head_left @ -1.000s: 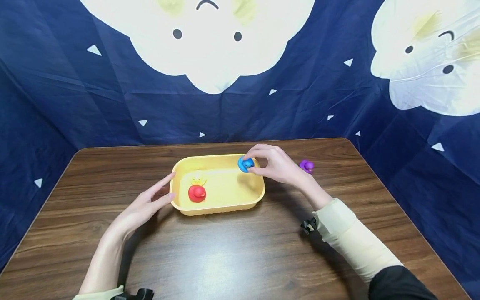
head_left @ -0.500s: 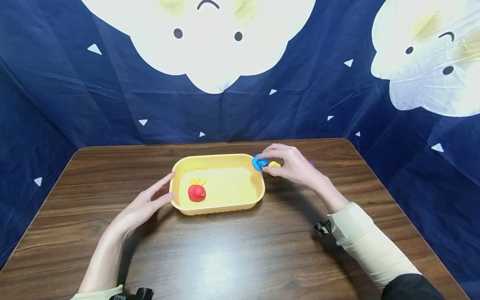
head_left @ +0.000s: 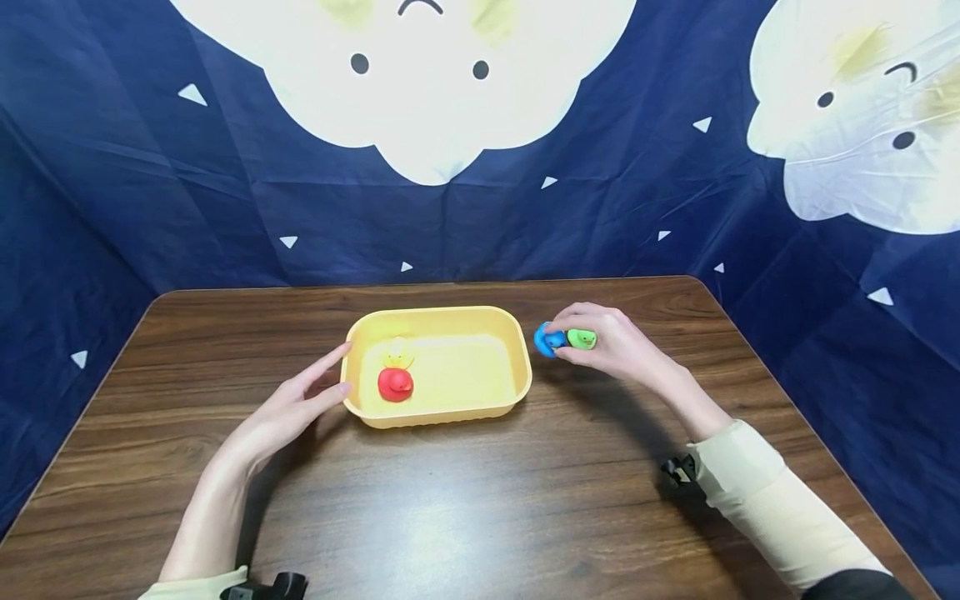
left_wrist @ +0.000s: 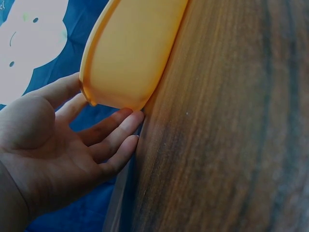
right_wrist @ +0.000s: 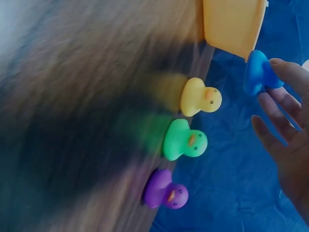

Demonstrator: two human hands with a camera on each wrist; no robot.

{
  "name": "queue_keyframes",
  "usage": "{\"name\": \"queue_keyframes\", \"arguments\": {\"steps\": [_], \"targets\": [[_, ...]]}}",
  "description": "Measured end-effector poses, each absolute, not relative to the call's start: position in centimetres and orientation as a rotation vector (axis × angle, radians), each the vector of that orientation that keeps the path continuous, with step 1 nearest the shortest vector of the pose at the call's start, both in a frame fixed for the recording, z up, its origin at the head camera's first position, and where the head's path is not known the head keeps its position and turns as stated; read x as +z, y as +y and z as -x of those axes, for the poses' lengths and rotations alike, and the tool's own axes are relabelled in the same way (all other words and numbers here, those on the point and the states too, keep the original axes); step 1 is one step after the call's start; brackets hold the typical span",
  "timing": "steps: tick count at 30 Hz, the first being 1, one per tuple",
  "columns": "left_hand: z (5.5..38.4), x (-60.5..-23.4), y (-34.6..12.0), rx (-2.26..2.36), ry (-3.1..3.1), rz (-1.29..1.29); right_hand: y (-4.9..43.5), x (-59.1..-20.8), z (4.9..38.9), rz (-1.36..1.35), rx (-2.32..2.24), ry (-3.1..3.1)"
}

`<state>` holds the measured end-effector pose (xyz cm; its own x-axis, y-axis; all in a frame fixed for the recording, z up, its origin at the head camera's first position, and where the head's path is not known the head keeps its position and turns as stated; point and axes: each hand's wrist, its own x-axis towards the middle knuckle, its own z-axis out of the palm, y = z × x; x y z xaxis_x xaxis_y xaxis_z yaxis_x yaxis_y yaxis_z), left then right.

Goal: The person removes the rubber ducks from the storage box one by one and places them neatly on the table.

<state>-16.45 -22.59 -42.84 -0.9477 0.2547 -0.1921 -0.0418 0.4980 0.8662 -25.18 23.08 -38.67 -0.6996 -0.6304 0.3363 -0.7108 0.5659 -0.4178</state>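
My right hand (head_left: 617,340) pinches a blue rubber duck (head_left: 550,340) between thumb and fingers, just right of a yellow plastic tub (head_left: 435,413). In the right wrist view the blue duck (right_wrist: 256,72) hangs above the tabletop. My left hand (head_left: 288,410) touches the tub's left end, fingers spread and bent slightly. Its fingertips rest against the tub's end wall (left_wrist: 120,72) in the left wrist view. Inside the tub, toward its left, sit a red duck (head_left: 395,385) and a yellow duck (head_left: 397,355).
In the right wrist view, a yellow duck (right_wrist: 200,97), a green duck (right_wrist: 184,140) and a purple duck (right_wrist: 165,189) stand in a row on the wooden table (head_left: 420,508). A dark blue cloth (head_left: 450,233) with clouds hangs behind and beside the table.
My right hand has carried the blue duck from over the tub's right end out to the right and lower. The green duck has come into sight in the head view. My left hand stays put.
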Motion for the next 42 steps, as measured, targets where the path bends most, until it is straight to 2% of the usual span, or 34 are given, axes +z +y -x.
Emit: {"name": "queue_keyframes", "arguments": {"steps": [42], "targets": [[16.4, -42.9, -22.5, 1.443, 2.436, -0.172, 25.3, -42.2, 24.9, -1.292, 0.662, -2.703]]}}
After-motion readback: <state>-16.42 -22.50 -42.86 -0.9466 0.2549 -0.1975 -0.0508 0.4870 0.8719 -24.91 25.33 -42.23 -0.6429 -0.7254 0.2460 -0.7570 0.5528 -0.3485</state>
